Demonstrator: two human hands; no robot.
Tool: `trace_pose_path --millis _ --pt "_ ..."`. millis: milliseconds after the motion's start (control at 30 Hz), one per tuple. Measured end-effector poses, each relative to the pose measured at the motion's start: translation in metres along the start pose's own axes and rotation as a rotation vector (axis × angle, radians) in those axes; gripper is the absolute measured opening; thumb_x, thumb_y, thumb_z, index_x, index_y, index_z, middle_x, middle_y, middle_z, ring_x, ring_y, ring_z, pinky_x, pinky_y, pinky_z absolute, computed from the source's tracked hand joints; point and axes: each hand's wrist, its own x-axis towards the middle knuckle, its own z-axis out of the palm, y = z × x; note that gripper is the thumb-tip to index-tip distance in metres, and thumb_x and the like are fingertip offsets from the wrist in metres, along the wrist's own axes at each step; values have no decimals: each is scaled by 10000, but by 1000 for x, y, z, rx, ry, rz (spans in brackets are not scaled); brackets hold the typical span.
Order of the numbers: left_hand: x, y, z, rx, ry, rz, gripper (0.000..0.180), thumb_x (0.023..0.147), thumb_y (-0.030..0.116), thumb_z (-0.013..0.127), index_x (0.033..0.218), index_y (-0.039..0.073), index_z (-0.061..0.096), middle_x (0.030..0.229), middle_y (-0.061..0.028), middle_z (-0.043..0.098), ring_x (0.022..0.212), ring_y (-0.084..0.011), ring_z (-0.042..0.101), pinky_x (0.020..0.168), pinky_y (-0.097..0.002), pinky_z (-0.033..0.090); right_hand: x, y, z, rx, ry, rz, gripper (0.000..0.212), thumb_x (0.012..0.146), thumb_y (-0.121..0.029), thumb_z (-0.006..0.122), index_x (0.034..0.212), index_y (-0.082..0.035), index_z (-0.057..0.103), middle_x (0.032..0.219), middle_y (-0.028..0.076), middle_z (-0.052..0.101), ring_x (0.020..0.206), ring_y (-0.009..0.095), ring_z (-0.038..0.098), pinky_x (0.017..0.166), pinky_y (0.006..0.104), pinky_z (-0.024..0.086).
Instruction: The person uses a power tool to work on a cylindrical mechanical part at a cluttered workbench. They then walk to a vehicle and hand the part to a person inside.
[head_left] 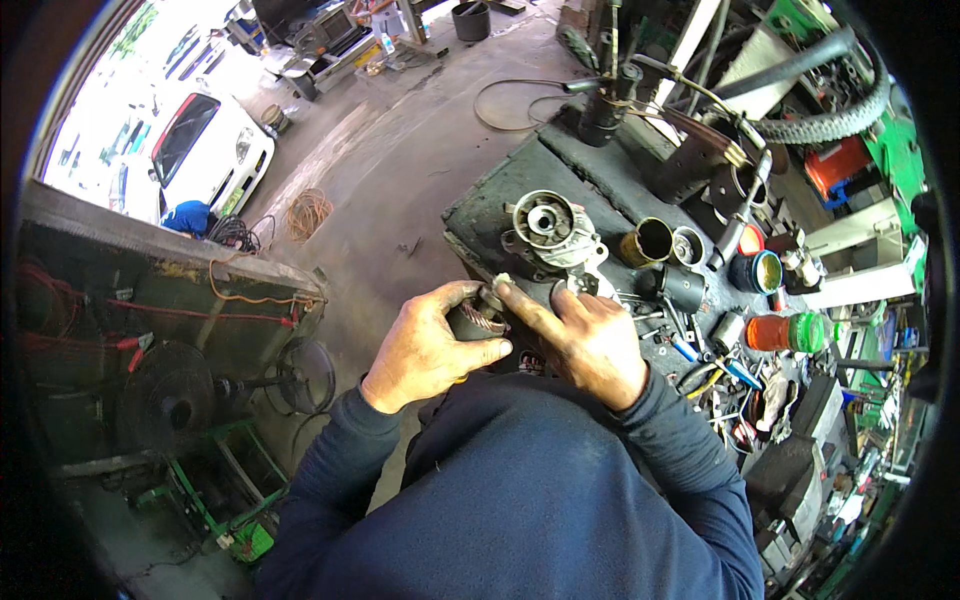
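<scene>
Head view, centre: left hand (pixel 425 345) clasps a metal cylinder (pixel 478 321); right hand (pixel 597 345), grip unclear, seemingly works its top. Continuing likely needs steadiness.

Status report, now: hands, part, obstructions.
Left hand gripping round metal part; right hand at its upper end. Part held near edge of bench. Metal housing on bench just beyond; nothing seen blocking hands.

At the frame's centre, the left hand (pixel 422 346) grips a dark round metal part (pixel 476 322); the right hand (pixel 597 345) has a fingertip at its upper end. Above, a metal housing (pixel 541 252) sits on the workbench (pixel 505 190); upper left, a white car (pixel 232 150).
</scene>
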Motion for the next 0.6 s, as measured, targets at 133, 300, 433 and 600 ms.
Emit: trace_pose_path --millis 133,300,433,600 --pt "-6 -4 -17 163 47 29 530 773 148 910 1204 -51 674 998 -78 747 858 -134 663 835 -302 550 1 -6 -3 184 78 2 712 730 -84 764 1421 -198 638 897 99 594 729 287 644 649 403 537" --pt "-10 23 -36 335 -10 -59 568 730 170 910 1205 -36 677 1072 -177 744 938 -212 721 852 -350 562 39 -8 -11 102 2 -112 541 762 -121 752 1299 -144 695 1209 170 602 1082 344 623 894 445 539" --pt "-8 -5 -36 591 99 379 561 707 146 896 1202 0 675 1120 -179 736 1005 -307 731 875 -397 575 56 -8 -2 330 -76 4 426 822 -54 740 1239 -81 656 1192 176 600 1093 324 623 894 410 526" --pt "-9 -21 -33 564 127 448 568 712 102 888 1221 1 654 1142 -146 730 1042 -312 711 919 -390 566 56 -9 -7 1214 -391 588 410 799 -27 641 1207 -30 597 972 40 595 902 117 563 732 283 477"
